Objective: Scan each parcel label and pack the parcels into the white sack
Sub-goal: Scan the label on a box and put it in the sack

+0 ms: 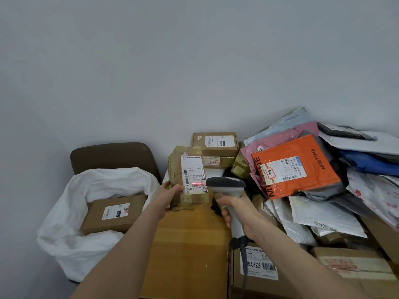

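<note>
Closest in, my right hand (246, 214) is wrapping fully round the handle of the grey scanner (226, 183), whose red line is falling on the label (193, 174). My left hand (170, 190) is gripping the taped parcel (176, 167), holding it upright on the surface (190, 244). I am seeing the white sack (71, 212) gaping at left, with one brown box (112, 212) lying inside.

Left hand (170, 188) gripped a taped parcel (189, 175) upright, right hand (236, 210) held a scanner (228, 190) casting a red line on its label (193, 174), white sack (71, 240) with a box (114, 213) at left, mailers (302, 167) heaped at right on the worktop (190, 244).
</note>
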Available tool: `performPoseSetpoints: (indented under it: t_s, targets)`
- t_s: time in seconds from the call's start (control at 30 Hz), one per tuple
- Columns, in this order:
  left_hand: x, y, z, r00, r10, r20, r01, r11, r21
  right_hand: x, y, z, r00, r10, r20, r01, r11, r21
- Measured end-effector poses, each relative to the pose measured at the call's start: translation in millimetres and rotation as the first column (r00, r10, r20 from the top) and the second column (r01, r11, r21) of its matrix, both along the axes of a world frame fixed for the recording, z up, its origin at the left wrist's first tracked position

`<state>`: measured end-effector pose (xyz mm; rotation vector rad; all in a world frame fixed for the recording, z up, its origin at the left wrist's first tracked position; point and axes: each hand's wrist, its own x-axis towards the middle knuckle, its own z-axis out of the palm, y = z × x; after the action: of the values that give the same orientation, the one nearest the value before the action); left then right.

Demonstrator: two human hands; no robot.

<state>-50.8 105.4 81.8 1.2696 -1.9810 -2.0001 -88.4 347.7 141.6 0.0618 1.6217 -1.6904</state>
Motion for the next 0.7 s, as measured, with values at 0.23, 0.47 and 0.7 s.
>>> performPoseSetpoints:
  t_s: [0.23,0.47,0.7]
  targets:
    - [19.1,6.1,6.6,1.000,0.027,0.003,-0.027,0.999,0.036,-16.1,-16.5,-6.0,0.997,-0.077,-0.025,0.075,0.995,-0.067]
    - [61.7,-17.1,9.3,0.992,0.121,0.030,-0.124,0.987,0.102,-14.1,-79.0,-18.2,0.999,-0.039,0.005,0.039,0.999,-0.024]
    - [97.3,-87.2,3.7,0.981,0.188,0.036,-0.192,0.969,0.155,16.3,-175.2,-25.7,0.993,0.107,0.053,-0.107,0.994,-0.010]
